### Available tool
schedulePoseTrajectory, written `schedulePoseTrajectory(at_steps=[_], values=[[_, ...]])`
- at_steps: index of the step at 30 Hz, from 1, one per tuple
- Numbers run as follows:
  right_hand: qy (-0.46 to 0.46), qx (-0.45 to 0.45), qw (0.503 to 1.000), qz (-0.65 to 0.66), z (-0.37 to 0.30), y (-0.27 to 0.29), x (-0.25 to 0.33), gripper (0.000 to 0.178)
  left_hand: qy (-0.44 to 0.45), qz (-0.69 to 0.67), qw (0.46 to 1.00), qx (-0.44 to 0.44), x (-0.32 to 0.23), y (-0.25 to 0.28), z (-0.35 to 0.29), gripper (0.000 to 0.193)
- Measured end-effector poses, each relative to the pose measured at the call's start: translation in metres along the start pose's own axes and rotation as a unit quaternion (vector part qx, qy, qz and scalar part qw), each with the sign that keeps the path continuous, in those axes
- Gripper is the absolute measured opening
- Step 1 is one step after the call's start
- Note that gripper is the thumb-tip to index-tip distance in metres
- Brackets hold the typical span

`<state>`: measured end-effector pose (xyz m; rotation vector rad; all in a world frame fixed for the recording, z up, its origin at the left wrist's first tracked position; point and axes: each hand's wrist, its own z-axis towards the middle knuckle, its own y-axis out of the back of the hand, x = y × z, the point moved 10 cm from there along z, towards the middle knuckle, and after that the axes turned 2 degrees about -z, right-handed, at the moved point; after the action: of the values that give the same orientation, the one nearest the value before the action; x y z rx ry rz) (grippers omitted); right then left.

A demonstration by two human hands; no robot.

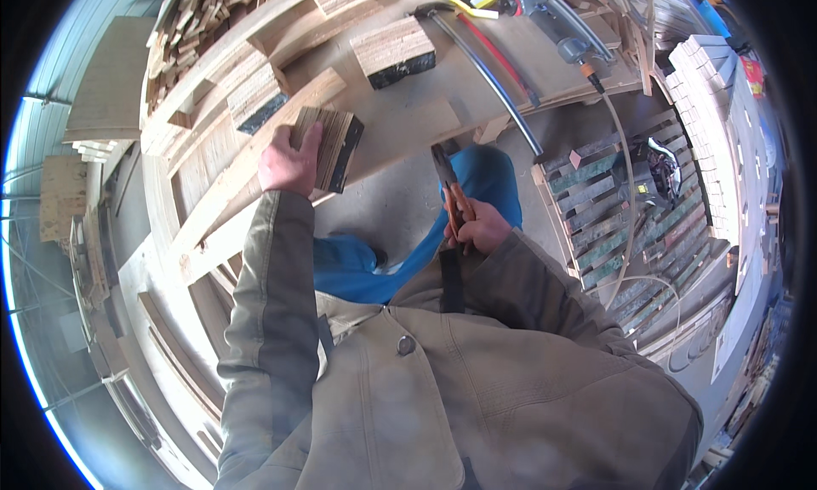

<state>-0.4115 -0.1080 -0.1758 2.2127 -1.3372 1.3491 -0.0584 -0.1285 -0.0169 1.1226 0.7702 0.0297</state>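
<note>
Block [330,154] in left hand [292,160], pliers [445,171] in right hand [485,229]

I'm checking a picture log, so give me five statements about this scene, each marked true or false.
1. The right grip holds a plier-like tool with orange handles. True.
2. The left grip is on a layered wooden block. True.
3. The plier-like tool touches that block. False: they are apart.
4. The person's trousers are red. False: the trousers are blue.
5. The block has a black face. True.
</note>
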Motion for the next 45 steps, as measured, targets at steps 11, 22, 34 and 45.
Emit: schedulePoseTrajectory(at_steps=[11,22,34,45], values=[[0.003,0.023,0.999,0.038,0.004,0.014,-0.006,0.045,-0.004,0.025,0.999,0.02,0.0,-0.002,-0.002,0.056],[0.01,0.07,0.992,0.101,0.011,0.033,-0.022,0.052,-0.014,0.0,0.999,0.042,-0.016,0.018,-0.02,0.075],[0.013,0.101,0.984,0.147,0.011,0.043,-0.023,0.053,-0.009,0.08,0.992,0.096,-0.039,0.017,-0.042,0.096],[0.006,0.066,0.996,0.055,-0.022,0.069,-0.027,0.052,-0.054,-0.041,0.994,0.084,-0.046,0.019,-0.019,0.093]])
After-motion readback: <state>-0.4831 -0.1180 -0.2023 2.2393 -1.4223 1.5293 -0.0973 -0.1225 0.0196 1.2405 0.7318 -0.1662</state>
